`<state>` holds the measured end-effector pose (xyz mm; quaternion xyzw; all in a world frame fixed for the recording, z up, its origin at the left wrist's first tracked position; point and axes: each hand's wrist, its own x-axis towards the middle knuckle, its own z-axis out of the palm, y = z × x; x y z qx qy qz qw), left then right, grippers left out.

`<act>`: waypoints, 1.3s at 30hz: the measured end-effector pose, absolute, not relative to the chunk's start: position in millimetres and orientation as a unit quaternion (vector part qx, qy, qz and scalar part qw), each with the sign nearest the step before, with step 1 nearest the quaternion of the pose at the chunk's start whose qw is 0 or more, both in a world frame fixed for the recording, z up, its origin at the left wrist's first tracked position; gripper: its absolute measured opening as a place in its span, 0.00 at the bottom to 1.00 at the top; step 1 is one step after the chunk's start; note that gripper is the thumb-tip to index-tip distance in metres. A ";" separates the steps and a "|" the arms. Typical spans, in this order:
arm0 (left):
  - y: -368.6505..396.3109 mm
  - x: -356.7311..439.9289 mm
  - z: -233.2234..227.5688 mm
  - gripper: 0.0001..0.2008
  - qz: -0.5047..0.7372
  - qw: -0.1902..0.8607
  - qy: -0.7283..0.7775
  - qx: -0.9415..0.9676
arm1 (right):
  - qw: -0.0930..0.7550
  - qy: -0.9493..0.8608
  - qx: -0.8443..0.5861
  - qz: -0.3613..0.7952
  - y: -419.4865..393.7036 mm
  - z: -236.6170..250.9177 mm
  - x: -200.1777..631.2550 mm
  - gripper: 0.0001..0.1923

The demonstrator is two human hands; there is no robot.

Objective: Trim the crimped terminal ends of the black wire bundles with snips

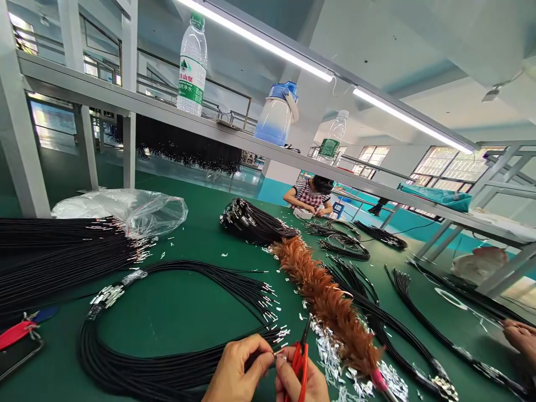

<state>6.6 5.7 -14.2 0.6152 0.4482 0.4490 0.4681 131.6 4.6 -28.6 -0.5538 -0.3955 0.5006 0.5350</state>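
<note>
My left hand [238, 365] is closed in a pinch on the end of a thin black cable, close to the bottom of the view. Against its fingertips is my right hand [288, 381], wrapped round red-handled scissors [305, 368] whose dark blades point up and away. Its thumb and finger meet at the same cable end; what they pinch there is too small to make out. A bundle of black cables [146, 357] loops round on the left, with pale stripped-looking ends and silvery connectors [111, 296].
A brown feather duster [326, 296] lies right of the scissors, among white scraps [330, 357]. More cable bundles [259, 220] and a clear plastic bag [159, 215] lie farther off. Bottles stand on a shelf [234, 133]. Another person [312, 195] sits beyond; someone's hand [519, 338] shows at right.
</note>
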 end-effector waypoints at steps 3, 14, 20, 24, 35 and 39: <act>9.1 7.5 -16.4 0.18 0.433 0.569 0.420 0.559 | 0.515 -0.456 -0.611 0.392 14.1 -29.1 151.0 0.24; 7.8 8.2 -22.6 0.09 0.460 0.509 0.447 0.574 | 0.540 -0.374 -0.474 0.587 10.2 -33.3 143.2 0.24; 8.7 3.5 -20.9 0.07 0.452 0.583 0.413 0.534 | 0.570 -0.334 -0.424 0.620 6.2 -48.1 129.9 0.21; 10.3 -5.3 -5.3 0.09 0.445 0.596 0.401 0.535 | 0.553 -0.337 -0.435 0.626 3.0 -44.8 128.9 0.20; 11.0 -1.2 -6.6 0.10 0.481 0.614 0.437 0.449 | 0.554 -0.356 -0.471 0.586 0.4 -44.8 122.8 0.23; 11.2 0.4 -8.1 0.11 0.485 0.616 0.432 0.445 | 0.557 -0.347 -0.477 0.585 1.2 -46.8 122.6 0.24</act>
